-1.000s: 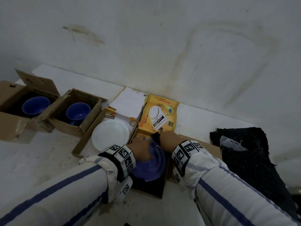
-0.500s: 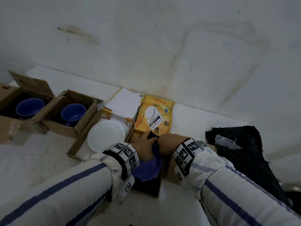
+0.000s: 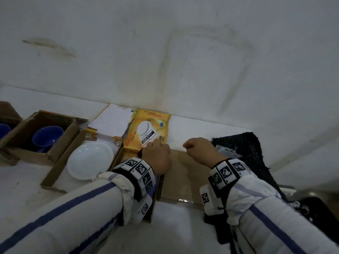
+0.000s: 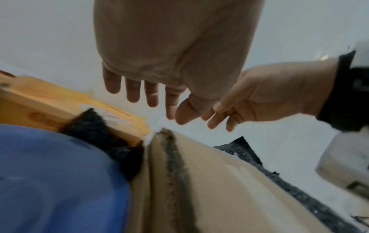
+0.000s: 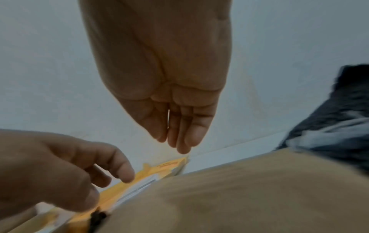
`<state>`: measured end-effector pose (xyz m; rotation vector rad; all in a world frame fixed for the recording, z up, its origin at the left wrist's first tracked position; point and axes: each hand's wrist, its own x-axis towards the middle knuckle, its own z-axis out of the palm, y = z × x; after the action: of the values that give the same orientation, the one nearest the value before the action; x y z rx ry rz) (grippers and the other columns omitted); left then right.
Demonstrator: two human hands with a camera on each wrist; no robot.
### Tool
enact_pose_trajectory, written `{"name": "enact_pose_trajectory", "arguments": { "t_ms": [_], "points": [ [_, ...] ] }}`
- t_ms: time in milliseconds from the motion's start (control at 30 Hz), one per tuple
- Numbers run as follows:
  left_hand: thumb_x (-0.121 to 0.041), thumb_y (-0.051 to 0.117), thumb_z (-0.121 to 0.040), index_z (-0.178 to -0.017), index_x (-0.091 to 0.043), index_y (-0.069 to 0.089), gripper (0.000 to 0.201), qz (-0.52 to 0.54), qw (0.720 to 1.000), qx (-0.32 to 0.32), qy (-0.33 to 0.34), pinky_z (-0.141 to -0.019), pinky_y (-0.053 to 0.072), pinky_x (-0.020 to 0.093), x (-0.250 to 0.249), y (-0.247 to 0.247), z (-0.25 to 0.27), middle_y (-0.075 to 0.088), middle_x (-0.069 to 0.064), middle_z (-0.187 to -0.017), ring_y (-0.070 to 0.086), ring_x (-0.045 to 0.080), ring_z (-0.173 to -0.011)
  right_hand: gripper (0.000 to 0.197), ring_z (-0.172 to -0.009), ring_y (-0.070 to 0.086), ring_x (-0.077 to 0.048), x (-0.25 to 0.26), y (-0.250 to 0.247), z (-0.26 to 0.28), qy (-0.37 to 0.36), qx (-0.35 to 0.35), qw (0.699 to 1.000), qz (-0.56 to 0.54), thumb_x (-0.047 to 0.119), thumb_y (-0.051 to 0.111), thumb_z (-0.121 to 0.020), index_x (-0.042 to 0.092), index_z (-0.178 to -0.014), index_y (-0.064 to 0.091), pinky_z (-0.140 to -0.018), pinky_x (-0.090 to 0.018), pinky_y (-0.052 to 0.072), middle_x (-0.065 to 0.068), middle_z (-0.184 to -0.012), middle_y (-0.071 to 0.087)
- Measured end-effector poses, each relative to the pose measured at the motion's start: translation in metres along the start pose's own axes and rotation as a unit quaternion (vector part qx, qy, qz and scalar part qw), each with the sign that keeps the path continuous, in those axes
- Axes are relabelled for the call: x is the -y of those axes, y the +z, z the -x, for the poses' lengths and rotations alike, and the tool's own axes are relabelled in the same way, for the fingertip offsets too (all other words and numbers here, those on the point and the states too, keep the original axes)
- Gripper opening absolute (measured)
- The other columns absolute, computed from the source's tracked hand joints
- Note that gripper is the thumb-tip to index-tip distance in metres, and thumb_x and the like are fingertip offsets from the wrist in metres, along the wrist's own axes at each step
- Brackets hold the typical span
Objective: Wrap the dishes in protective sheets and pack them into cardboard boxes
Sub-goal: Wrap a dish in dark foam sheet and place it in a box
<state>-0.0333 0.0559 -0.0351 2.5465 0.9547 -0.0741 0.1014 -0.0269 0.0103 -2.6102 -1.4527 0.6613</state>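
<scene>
White wall backs a pale counter (image 3: 192, 226). Both hands hover empty over the yellow box (image 3: 128, 153). The left hand (image 3: 157, 156) hangs above its far edge, fingers (image 4: 132, 91) straight and relaxed. The right hand (image 3: 200, 151) hangs over the brown flap (image 3: 183, 176), fingers (image 5: 183, 130) loosely bent. Inside the box lies a blue plate (image 4: 60, 181) on a dark sheet (image 4: 103, 132). A white plate (image 3: 89, 160) sits in the next box to the left, a blue bowl (image 3: 46, 136) in a brown box (image 3: 60, 149) beyond.
</scene>
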Motion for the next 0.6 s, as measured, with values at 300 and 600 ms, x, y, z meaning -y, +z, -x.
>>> {"name": "enact_pose_trajectory", "arguments": {
  "t_ms": [300,600],
  "points": [
    [-0.019,0.051,-0.089,-0.126,-0.026,0.051,0.038,0.097,0.990,0.060,0.076,-0.105,0.035,0.042,-0.097,0.025,-0.019,0.038,0.004,-0.136,0.035,0.029,-0.126,0.043,-0.122,0.049,-0.032,-0.135,0.001,0.035,0.143,0.043,0.985,0.088,0.024,0.057,-0.086,0.011,-0.128,0.055,-0.101,-0.033,0.040,-0.016,-0.135,0.049],
    [-0.021,0.047,-0.091,-0.123,-0.025,0.060,0.034,0.062,0.993,0.060,0.086,-0.103,0.040,0.039,-0.129,0.053,-0.031,0.048,0.009,-0.131,0.047,0.032,-0.120,0.026,-0.117,0.043,-0.032,-0.159,0.042,0.035,0.063,-0.022,0.988,0.141,0.019,0.048,-0.092,0.012,-0.112,0.064,-0.097,-0.035,0.041,-0.011,-0.122,0.051]
  ]
}}
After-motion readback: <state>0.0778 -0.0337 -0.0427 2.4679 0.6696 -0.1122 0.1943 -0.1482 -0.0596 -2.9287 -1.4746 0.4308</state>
